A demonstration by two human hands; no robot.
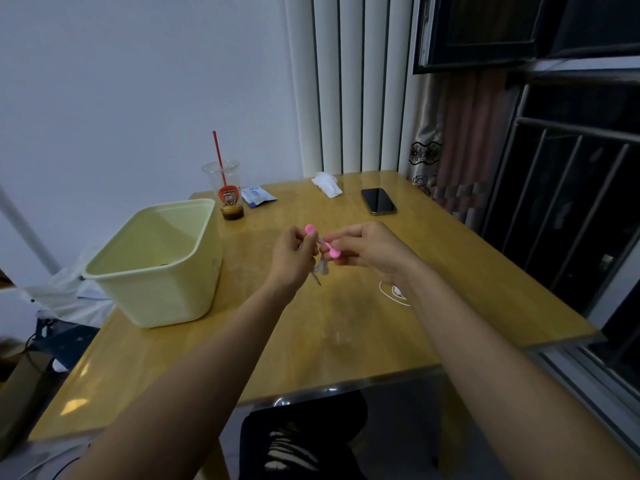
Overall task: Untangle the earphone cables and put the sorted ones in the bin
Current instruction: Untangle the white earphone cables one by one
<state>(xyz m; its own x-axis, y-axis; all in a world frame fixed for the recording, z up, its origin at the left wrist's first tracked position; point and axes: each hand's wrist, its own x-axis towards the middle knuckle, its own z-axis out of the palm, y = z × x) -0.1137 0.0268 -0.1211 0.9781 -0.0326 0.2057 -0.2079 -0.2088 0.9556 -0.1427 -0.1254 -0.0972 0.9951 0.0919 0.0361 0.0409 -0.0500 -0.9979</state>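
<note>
The left hand (293,255) and right hand (365,247) are pinching the pink plastic earbuds (310,230), probably the firmest hold, as the thin grey cable (321,268) is looking limp and light.

Both bare forearms stretched forward, converging toward middle. Wrists nearly straight; left hand (292,252) raised, back toward camera, fingers curled, pinching pink-tipped thin earphone cable (320,265). Close beside it right hand (363,247), thumb side up, fingers curled, pinching other pink end of same cable.
</note>
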